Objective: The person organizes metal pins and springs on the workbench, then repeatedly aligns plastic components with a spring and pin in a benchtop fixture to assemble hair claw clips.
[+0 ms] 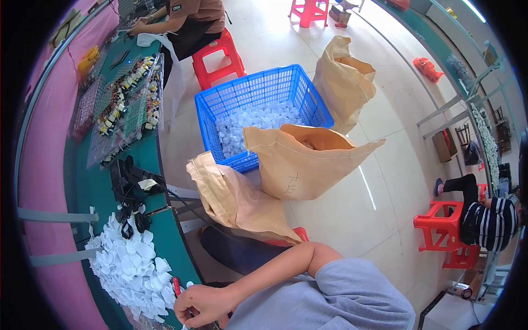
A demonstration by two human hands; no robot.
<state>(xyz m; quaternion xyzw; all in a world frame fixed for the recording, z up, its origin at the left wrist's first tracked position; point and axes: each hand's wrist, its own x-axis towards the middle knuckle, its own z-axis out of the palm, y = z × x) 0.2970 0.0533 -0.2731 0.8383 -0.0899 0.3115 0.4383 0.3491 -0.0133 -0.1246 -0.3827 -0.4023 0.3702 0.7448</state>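
Observation:
My right hand (pixel 204 304) is at the table's edge near the lower border, its fingers curled closed. What they hold, if anything, is hidden. Just beyond the knuckles a slim red object (pixel 176 286), perhaps a tool handle, stands beside a heap of thin white plastic pieces (pixel 132 264). The heap covers the near end of the green tabletop (pixel 181 236). My left hand cannot be made out.
Two brown paper sacks (pixel 308 170) (pixel 236 198) stand by my legs, before a blue basket (pixel 264 88) of white pieces. A third sack (pixel 344 82) is behind. Black cabled devices (pixel 129 181) and racked boards (pixel 124 104) occupy the table. Co-workers sit at far left and right.

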